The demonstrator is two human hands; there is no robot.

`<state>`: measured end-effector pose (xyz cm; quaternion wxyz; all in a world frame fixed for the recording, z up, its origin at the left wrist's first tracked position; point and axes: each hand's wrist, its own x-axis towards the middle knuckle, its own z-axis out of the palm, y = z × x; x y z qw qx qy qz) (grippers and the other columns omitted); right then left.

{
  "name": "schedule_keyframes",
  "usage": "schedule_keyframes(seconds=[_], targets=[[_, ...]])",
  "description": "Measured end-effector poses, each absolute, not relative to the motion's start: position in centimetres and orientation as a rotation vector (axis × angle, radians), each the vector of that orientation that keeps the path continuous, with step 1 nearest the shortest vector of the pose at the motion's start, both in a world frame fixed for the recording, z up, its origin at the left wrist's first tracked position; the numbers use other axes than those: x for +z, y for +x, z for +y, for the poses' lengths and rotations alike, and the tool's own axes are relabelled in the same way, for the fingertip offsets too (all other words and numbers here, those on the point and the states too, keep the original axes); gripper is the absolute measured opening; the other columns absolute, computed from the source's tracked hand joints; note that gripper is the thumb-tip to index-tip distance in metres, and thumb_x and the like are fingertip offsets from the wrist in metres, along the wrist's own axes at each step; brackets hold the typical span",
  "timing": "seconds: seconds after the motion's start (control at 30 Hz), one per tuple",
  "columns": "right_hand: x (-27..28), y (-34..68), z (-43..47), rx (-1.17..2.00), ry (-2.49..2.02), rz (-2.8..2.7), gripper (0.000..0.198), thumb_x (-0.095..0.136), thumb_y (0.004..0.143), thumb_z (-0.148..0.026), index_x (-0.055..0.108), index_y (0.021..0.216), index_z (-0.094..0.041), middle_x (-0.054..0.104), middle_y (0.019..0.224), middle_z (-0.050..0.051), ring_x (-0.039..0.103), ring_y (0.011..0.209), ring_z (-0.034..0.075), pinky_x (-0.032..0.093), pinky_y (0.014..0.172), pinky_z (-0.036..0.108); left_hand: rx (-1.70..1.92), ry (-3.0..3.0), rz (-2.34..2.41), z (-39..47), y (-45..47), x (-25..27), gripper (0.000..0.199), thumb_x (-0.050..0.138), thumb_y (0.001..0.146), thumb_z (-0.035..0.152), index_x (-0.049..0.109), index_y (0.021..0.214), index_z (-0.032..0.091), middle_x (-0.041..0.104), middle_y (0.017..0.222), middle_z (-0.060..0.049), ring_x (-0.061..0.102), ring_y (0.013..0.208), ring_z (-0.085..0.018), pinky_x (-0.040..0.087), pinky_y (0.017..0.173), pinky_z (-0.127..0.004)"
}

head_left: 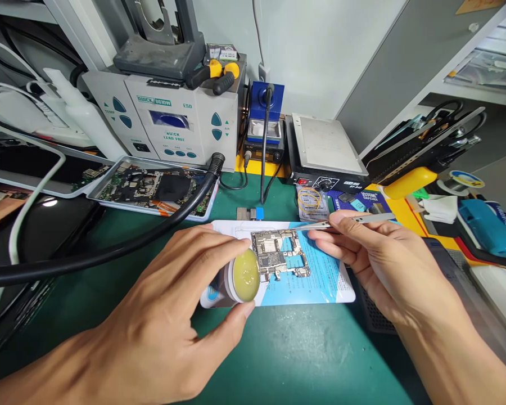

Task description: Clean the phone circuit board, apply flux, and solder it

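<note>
My left hand (pixel 181 304) grips a small round jar (pixel 247 275) of yellowish paste between thumb and fingers, tilted so its open mouth faces right. Pinched in my right hand (pixel 375 247) is a pair of metal tweezers (pixel 362 219), its tips pointing left at the upper right edge of a phone circuit board (pixel 270 247). I cannot tell whether the tips touch the board. The board lies on a blue and white printed card (pixel 333 281), and the jar hides part of the card's left side.
A hot air station (pixel 177 152) stands at the back left, its black hose (pixel 152 239) crossing the bench. Beside it are a soldering station (pixel 263 146) and a flat heating plate (pixel 329 146). A tray (pixel 213 205) of boards sits left; tools (pixel 413 183) fill the right.
</note>
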<state>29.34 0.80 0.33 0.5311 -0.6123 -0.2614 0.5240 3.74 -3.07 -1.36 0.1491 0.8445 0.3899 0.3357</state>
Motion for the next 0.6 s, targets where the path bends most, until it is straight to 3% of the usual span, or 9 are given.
schedule_keyframes(seconds=[0.2, 0.43, 0.6], targets=[[0.47, 29.37, 0.68, 1.250, -1.485, -0.644, 0.006, 0.077, 0.081, -0.013, 0.079, 0.075, -0.013, 0.079, 0.076, 0.007, 0.080, 0.072, 0.021, 0.066, 0.072, 0.021, 0.931, 2.441, 1.118, -2.82, 3.98, -1.63, 0.047, 0.067, 0.088, 0.010, 0.055, 0.133, 0.015, 0.061, 0.130, -0.009, 0.054, 0.126, -0.022, 0.043, 0.112, -0.038], [0.53, 29.60, 0.79, 1.263, -1.529, -0.643, 0.004, 0.077, 0.081, -0.014, 0.079, 0.081, -0.010, 0.079, 0.076, 0.011, 0.078, 0.061, 0.020, 0.065, 0.056, 0.019, 0.847, 2.507, 1.093, -2.71, 3.96, -1.77, 0.047, 0.064, 0.091, 0.015, 0.053, 0.136, 0.014, 0.057, 0.138, -0.012, 0.048, 0.134, -0.024, 0.038, 0.118, -0.040], [0.63, 29.56, 0.78, 1.262, -1.541, -0.635, 0.005, 0.076, 0.083, -0.014, 0.078, 0.083, -0.010, 0.079, 0.073, 0.010, 0.077, 0.061, 0.019, 0.065, 0.057, 0.019, 0.814, 2.545, 1.102, -2.76, 3.98, -1.60, 0.049, 0.066, 0.090, 0.018, 0.053, 0.137, 0.014, 0.055, 0.138, -0.011, 0.046, 0.135, -0.024, 0.034, 0.120, -0.038]])
